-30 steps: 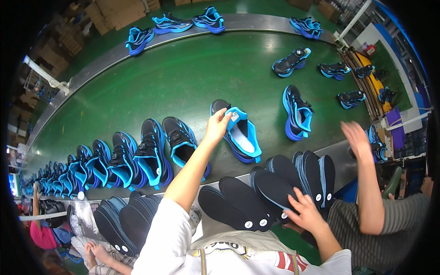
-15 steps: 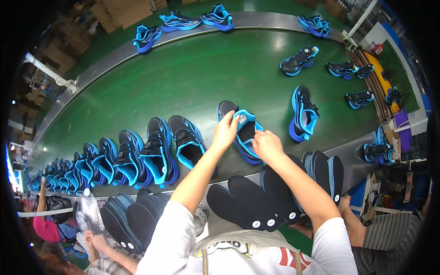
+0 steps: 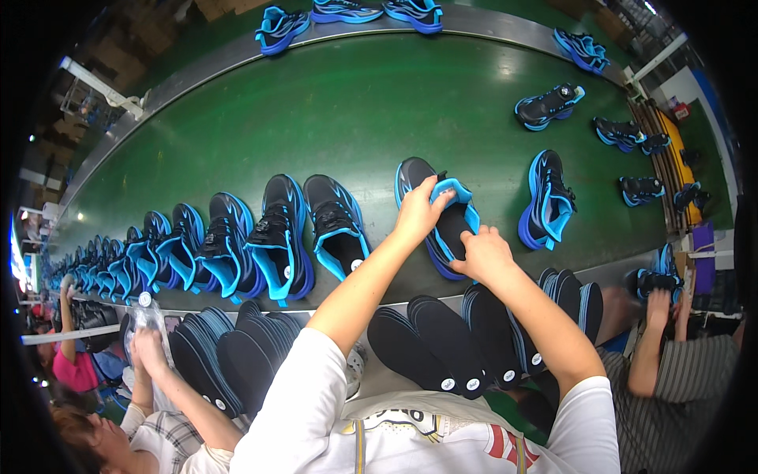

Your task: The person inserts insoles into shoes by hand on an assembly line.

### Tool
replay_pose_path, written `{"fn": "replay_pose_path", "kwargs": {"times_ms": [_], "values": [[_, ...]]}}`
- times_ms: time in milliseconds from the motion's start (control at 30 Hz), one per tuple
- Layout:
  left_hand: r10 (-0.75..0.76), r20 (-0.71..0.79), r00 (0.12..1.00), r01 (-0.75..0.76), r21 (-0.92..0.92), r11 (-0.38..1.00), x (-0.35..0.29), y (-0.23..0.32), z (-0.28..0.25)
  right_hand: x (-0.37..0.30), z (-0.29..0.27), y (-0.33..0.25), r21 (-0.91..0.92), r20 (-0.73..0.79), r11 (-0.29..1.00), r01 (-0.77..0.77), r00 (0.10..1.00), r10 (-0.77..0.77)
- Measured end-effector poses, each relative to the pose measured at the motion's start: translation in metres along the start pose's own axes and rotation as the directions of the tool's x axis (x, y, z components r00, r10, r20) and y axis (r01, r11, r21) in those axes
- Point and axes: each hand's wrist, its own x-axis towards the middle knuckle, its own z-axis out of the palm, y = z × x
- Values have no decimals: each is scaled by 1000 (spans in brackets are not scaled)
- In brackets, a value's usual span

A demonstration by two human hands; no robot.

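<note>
In front of me on the green belt stands a black and blue sneaker (image 3: 414, 171), its toe pointing away. My left hand (image 3: 417, 212) grips the tongue and upper, with the thumb at the bright blue lining. A dark insole (image 3: 452, 231) shows inside the shoe. My right hand (image 3: 485, 256) is at the heel end, fingers and thumb spread around the blue collar edge; whether it pinches the edge is partly hidden. Just below my hands, black insoles (image 3: 430, 340) with round white stickers lie fanned out along the metal edge.
A row of sneakers (image 3: 276, 209) runs off to the left; another sneaker (image 3: 545, 197) stands at my right. More shoes (image 3: 347, 11) sit on the far metal rail. Stacks of insoles (image 3: 207, 347) lie at the lower left. A co-worker's hands (image 3: 148, 347) are beside them; another co-worker's hand (image 3: 657, 310) is at right.
My right hand has loosened from a closed shape in the shoe opening and spread at the heel collar. The left hand stays at the tongue. Co-workers' hands on both sides have risen.
</note>
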Motion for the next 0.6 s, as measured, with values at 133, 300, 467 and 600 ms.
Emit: {"fn": "replay_pose_path", "kwargs": {"times_ms": [133, 300, 467, 600], "values": [[-117, 26, 993, 120, -157, 980, 6, -15, -2, 19, 5, 18, 150, 53, 962, 227, 970, -237], [-151, 90, 984, 165, -179, 970, 11, -28, 1, 38, 35, 12, 104, -161, 919, 381, 918, -363], [-142, 108, 984, 153, -99, 983, 12, -20, 0, 51, 47, 9, 29, -215, 943, 331, 923, -318], [-112, 105, 988, 123, -104, 987, 3, -15, 1, 53, 33, 10, -28, 128, 941, 337, 935, -331]]}}
